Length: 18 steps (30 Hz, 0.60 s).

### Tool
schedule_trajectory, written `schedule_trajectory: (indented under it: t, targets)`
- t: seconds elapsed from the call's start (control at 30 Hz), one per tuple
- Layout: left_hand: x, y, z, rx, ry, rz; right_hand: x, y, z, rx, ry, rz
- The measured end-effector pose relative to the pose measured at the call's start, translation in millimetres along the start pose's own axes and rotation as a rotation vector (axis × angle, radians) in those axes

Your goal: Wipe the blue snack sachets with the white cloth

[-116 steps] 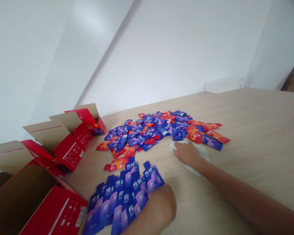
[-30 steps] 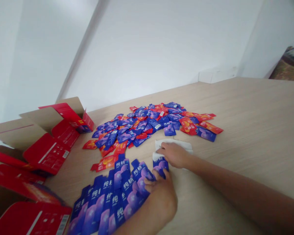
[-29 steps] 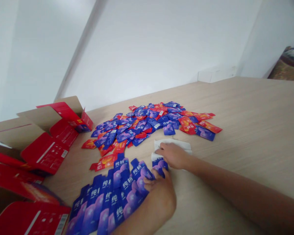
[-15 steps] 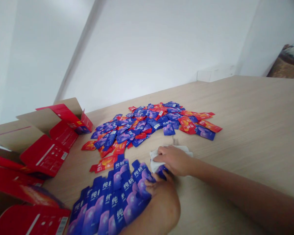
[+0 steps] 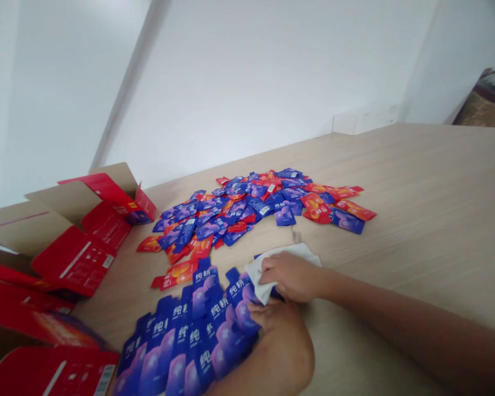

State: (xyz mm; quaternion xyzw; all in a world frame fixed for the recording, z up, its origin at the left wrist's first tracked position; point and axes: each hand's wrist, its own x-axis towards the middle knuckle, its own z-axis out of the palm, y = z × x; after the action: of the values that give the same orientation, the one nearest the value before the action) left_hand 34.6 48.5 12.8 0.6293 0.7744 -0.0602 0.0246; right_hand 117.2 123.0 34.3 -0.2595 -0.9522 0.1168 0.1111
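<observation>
My right hand (image 5: pixel 291 275) is closed on a white cloth (image 5: pixel 258 270), pressed over a purple packet whose edges barely show beneath it. Just below, my left hand (image 5: pixel 278 324) reaches in from the bottom and touches the same spot; its fingertips are hidden under the cloth and my right hand. To its left, overlapping rows of blue-purple packets (image 5: pixel 181 335) lie face up on the table.
Behind my hands spreads a loose heap of red and blue packets (image 5: pixel 231 212). Open red boxes (image 5: pixel 76 261) stand along the left side of the wooden table (image 5: pixel 396 220). A white wall (image 5: pixel 272 82) rises behind.
My right hand and the cloth have shifted slightly left and toward me, covering more of the purple packet. My left hand has moved a little right and lower, its fingers now more hidden.
</observation>
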Motion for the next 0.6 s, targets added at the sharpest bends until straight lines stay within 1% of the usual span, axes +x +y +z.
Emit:
schedule_trajectory:
  t: [0.07, 0.1, 0.2, 0.27, 0.3, 0.37, 0.43, 0.47, 0.6]
  targets:
    - [-2, 1, -2.0, 0.095, -0.051, -0.010, 0, 7, 5, 0.004, -0.002, 0.054]
    - [-4, 1, -3.3, 0.131, -0.053, 0.006, 1, 12, 6, -0.017, 0.013, 0.101]
    - [-7, 2, -6.5, 0.216, -0.081, 0.012, 4, 17, 0, -0.089, 0.056, 0.193]
    - [-6, 3, -6.8, 0.248, -0.098, 0.020, 5, 12, -7, -0.075, 0.081, 0.166]
    - [-4, 3, -6.5, 0.261, -0.106, 0.025, 6, 8, -9, -0.046, 0.092, 0.120]
    - [-1, 5, -5.6, 0.283, -0.124, 0.027, 7, 2, -9, 0.016, 0.048, -0.005]
    - [1, 5, -4.8, 0.293, -0.136, 0.018, 9, 2, -4, 0.062, -0.007, -0.064]
    - [0, 5, -4.5, 0.291, -0.135, 0.017, 10, 4, 0, 0.076, -0.014, -0.057]
    - [-4, 5, -0.3, 0.241, -0.087, 0.034, 13, 16, 9, 0.019, 0.012, 0.062]
